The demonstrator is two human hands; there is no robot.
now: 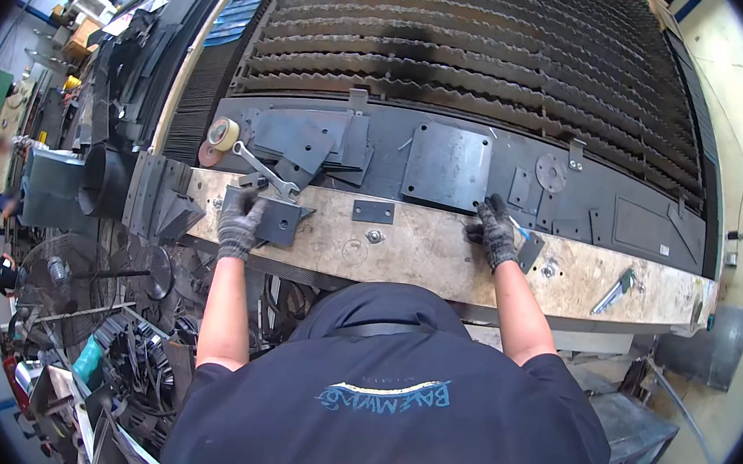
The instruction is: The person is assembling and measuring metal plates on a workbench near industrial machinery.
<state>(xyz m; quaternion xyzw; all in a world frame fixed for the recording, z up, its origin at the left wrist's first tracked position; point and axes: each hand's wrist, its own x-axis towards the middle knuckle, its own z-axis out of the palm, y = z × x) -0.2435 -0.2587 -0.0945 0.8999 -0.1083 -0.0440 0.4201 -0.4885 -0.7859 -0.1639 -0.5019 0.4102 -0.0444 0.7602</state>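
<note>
My left hand (240,225), in a grey-black work glove, rests at the left edge of a small dark steel plate (279,221) with a hole. Its thumb stands apart from the fingers. Beyond it lies an open-ended wrench (267,172). My right hand (495,233), gloved alike, is at the near right corner of a square steel plate (448,166) with corner holes; its thumb and fingers are spread. A thin blue-and-white stick (519,228) shows beside this hand; whether the hand touches it is hidden. Between my hands lies a small two-hole plate (373,212).
A worn wooden board (422,259) forms the bench's near edge. Tape rolls (222,134) and stacked plates (309,132) lie at left. Locking pliers (616,291) and a round flange (551,172) lie at right. Jagged metal slats (497,43) extend behind. Scrap metal (131,356) piles up lower left.
</note>
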